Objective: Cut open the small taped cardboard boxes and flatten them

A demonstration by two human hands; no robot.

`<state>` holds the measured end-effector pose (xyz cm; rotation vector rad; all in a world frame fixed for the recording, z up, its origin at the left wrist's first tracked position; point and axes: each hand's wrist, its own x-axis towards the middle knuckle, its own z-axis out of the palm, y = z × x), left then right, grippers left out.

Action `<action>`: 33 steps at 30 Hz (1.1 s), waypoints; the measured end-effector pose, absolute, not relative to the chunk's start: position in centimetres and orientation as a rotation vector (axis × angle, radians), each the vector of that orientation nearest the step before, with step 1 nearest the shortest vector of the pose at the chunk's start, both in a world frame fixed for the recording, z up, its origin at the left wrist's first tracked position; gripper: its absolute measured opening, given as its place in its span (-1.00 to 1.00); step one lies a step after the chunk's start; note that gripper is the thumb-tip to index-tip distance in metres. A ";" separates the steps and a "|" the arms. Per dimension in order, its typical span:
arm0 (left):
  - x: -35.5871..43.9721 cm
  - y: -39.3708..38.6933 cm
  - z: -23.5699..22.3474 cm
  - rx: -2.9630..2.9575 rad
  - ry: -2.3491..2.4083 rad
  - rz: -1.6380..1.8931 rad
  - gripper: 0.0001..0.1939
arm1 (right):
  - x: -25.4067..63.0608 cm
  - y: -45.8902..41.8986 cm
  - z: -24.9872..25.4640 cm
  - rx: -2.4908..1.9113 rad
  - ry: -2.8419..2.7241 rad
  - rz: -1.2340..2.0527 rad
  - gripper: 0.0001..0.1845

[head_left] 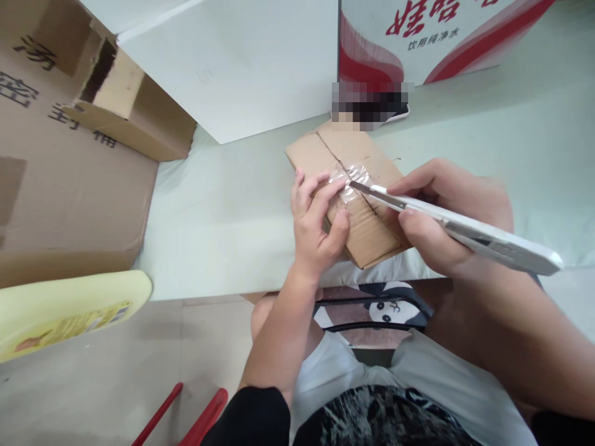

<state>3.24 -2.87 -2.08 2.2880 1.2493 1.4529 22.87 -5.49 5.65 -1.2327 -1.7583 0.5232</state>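
A small brown cardboard box (372, 232) lies on a pale green covered surface, with a seam running along its top. Clear tape (357, 176) crosses the seam near the middle. My left hand (318, 220) rests on the box with its fingers apart, pressing its near left side and the tape's edge. My right hand (450, 210) is wrapped round a white utility knife (483, 232). The knife's blade is out, and its tip meets the tape at the seam, close to my left fingertips.
Behind the box stand a white box (260, 68) and a red-and-white printed carton (446, 43). A phone-like object (400, 113), partly blurred, lies before the carton. Large brown cartons (69, 186) and a pale yellow container (74, 310) are at left. The surface's front edge is near my lap.
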 end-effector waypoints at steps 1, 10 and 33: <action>3.2 -2.9 -2.1 2.290 1.253 1.443 -0.61 | 22.9 -5.5 5.6 -1.229 -1.755 0.528 -0.89; 3.3 -2.8 -2.4 2.288 1.258 1.455 -0.63 | 23.0 -5.7 5.4 -1.249 -1.752 0.535 -0.85; 3.3 -2.8 -2.1 2.309 1.285 1.456 -0.61 | 22.9 -5.5 5.5 -1.227 -1.768 0.506 -0.87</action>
